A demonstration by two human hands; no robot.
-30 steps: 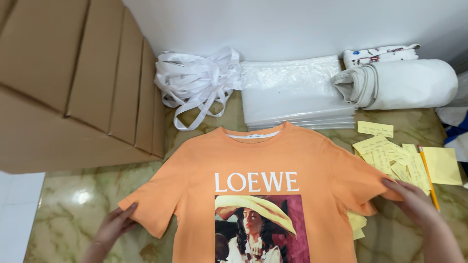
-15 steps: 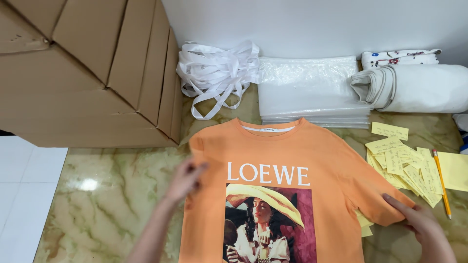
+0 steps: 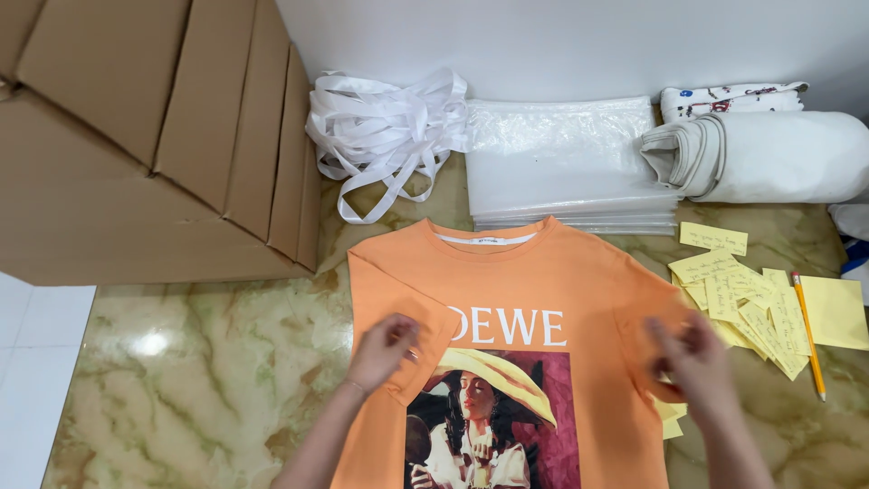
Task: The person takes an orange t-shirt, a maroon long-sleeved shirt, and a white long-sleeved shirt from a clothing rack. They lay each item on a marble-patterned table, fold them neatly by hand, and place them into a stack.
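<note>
An orange T-shirt (image 3: 534, 281) with a printed picture of a person in a yellow hat lies face up on the marble table (image 3: 208, 362). Its left sleeve is folded over onto the chest. My left hand (image 3: 385, 349) rests on that folded sleeve, pinching its edge. My right hand (image 3: 692, 358), blurred, grips the shirt's right sleeve near the right edge.
Flat cardboard boxes (image 3: 136, 136) lean at the left. White ribbon (image 3: 380, 127), a stack of clear plastic bags (image 3: 566, 163) and a rolled white cloth (image 3: 769, 154) lie at the back. Yellow paper notes (image 3: 751, 299) and a pencil (image 3: 808, 335) sit at the right.
My left hand has folded the left sleeve inward across the chest. My right hand has taken the right sleeve and started bringing it inward.
</note>
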